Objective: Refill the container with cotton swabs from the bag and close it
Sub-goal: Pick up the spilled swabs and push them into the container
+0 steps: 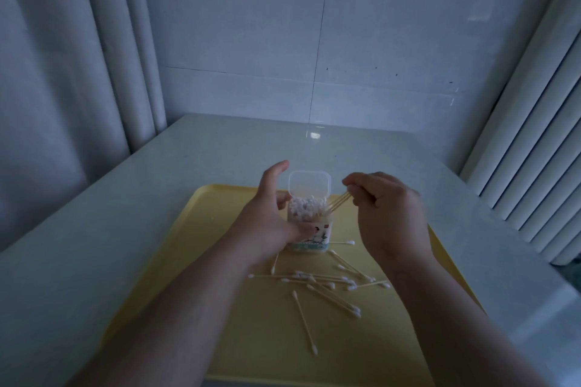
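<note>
A pale counter carries a yellow tray, and everything for the job sits on that tray. No bag shows anywhere in view.

The container stands upright toward the tray's far edge, near the middle of it, its clear hinged lid flipped up and back. It is already packed with swabs, white tips showing at the mouth. It looks like thin, light plastic that would tip or slide easily, so it needs bracing low on the body, which is what the left hand does: thumb across the front label, fingers loosely curled round the left side, forefinger lifted free.

The right hand pinches a small bundle of swabs by the upper ends, fingertips closed on the sticks, the lower ends angled down into the container's mouth at its right side. In this dim light, I can't count the bundle.

Loose swabs lie scattered on the tray between the container and the near edge, one just right of the container's base. They are light, thin sticks, probably slightly bendy, with soft tips; best gathered several together by the shafts and fed in lengthwise.
</note>
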A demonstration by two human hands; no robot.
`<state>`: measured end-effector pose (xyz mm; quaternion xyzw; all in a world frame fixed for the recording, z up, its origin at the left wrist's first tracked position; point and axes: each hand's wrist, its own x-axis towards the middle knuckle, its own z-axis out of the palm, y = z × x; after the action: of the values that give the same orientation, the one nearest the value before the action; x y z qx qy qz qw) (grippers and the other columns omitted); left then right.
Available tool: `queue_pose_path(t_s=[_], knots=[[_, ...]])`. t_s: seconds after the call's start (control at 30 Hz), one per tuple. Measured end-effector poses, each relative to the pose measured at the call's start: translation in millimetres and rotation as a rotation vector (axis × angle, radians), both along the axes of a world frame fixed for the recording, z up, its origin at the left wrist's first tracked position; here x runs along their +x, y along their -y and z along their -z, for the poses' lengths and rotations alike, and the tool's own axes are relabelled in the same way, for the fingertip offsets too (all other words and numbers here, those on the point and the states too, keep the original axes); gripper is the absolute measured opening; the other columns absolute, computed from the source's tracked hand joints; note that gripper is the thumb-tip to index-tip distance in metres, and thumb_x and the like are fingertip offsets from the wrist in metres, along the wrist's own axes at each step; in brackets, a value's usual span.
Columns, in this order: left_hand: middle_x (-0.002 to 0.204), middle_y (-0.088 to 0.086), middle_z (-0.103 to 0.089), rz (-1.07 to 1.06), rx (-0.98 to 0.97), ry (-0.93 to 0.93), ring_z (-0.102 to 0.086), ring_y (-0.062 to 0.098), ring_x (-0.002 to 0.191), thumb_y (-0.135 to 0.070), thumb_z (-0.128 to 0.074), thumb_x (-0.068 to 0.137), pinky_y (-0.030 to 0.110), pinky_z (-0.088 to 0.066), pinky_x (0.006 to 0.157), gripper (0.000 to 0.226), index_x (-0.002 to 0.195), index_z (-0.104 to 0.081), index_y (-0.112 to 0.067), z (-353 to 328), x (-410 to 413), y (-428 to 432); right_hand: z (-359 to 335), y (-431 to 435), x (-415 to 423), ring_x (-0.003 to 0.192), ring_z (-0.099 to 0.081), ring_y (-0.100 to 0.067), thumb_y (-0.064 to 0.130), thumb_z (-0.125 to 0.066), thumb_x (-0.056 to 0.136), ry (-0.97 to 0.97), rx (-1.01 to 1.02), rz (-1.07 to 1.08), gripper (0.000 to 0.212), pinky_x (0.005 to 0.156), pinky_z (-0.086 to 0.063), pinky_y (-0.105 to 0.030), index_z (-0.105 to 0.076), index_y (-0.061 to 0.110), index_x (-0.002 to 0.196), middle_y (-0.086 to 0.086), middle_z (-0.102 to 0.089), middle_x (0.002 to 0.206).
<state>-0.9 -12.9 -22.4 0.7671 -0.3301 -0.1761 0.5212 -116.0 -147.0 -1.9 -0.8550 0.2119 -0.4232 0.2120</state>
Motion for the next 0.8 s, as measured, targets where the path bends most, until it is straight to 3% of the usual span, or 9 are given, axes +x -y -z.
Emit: queue_pose_path(t_s=[0.13, 0.23, 0.33, 0.43, 0.53, 0.67, 0.8], knots=[[0.112, -0.008, -0.070, 0.039, 0.021, 0.054, -0.065, 0.007, 0.103, -0.012, -0.080, 0.076, 0.032, -0.051, 0.092, 0.102, 0.143, -0.015, -0.054, 3.8, -2.5, 2.0, 4.0, -4.4, 3.4, 0.072, -0.062, -0.014, 0.010, -0.063, 0.087, -0.119, -0.085, -0.096, 0.015, 0.063, -0.046, -0.022, -0.076, 0.017, 0.090, 0.003, -0.069, 0.082], [0.110, -0.009, -0.072, 0.032, 0.014, 0.074, -0.067, 0.006, 0.100, -0.013, -0.081, 0.075, 0.031, -0.052, 0.089, 0.103, 0.143, -0.015, -0.054, 5.9, -1.3, 3.2, 6.7, -7.4, 6.2, 0.079, -0.063, -0.012, 0.015, -0.064, 0.087, -0.204, -0.031, -0.108, 0.014, 0.070, -0.048, -0.025, -0.073, 0.022, 0.095, 0.007, -0.070, 0.087], [0.108, -0.011, -0.072, 0.037, 0.005, 0.070, -0.067, 0.006, 0.099, -0.014, -0.081, 0.075, 0.030, -0.052, 0.088, 0.104, 0.144, -0.014, -0.053, 6.9, 0.1, 3.8, 5.8, -8.2, 4.7, 0.070, -0.060, -0.001, 0.022, -0.069, 0.084, -0.167, 0.117, -0.091, 0.011, 0.065, -0.046, -0.017, -0.070, 0.027, 0.094, 0.018, -0.064, 0.073], [0.106, -0.012, -0.072, 0.047, 0.009, 0.080, -0.067, 0.005, 0.096, -0.018, -0.082, 0.075, 0.026, -0.051, 0.082, 0.103, 0.144, -0.013, -0.054, 7.3, 0.2, 4.0, 6.6, -10.3, 5.6, 0.061, -0.055, 0.005, 0.024, -0.071, 0.082, -0.189, 0.142, -0.116, 0.006, 0.057, -0.038, -0.004, -0.074, 0.026, 0.088, 0.019, -0.059, 0.067], [0.104, -0.013, -0.073, 0.049, 0.005, 0.067, -0.067, 0.004, 0.096, -0.020, -0.083, 0.074, 0.029, -0.052, 0.085, 0.105, 0.144, -0.013, -0.053, 7.4, 1.1, 4.2, 8.7, -9.2, 9.7, 0.066, -0.054, 0.004, 0.022, -0.071, 0.082, -0.193, 0.151, -0.108, 0.007, 0.060, -0.037, -0.003, -0.076, 0.024, 0.086, 0.017, -0.059, 0.076], [0.108, -0.013, -0.072, 0.055, 0.011, 0.073, -0.067, 0.006, 0.099, -0.020, -0.084, 0.072, 0.033, -0.052, 0.089, 0.107, 0.144, -0.013, -0.054, 6.9, 0.9, 3.8, 9.8, -6.1, 10.2, 0.075, -0.060, 0.000, 0.018, -0.070, 0.082, -0.201, 0.208, -0.108, 0.009, 0.065, -0.043, -0.012, -0.075, 0.025, 0.083, 0.013, -0.066, 0.085], [0.109, -0.015, -0.072, 0.044, 0.002, 0.049, -0.066, 0.006, 0.102, -0.017, -0.083, 0.073, 0.036, -0.051, 0.094, 0.106, 0.144, -0.014, -0.054, 7.9, 3.2, 4.1, 2.2, -3.1, 5.0, 0.073, -0.060, 0.004, 0.019, -0.064, 0.086, -0.128, 0.334, -0.090, 0.013, 0.057, -0.042, -0.006, -0.073, 0.028, 0.086, 0.017, -0.068, 0.080]])
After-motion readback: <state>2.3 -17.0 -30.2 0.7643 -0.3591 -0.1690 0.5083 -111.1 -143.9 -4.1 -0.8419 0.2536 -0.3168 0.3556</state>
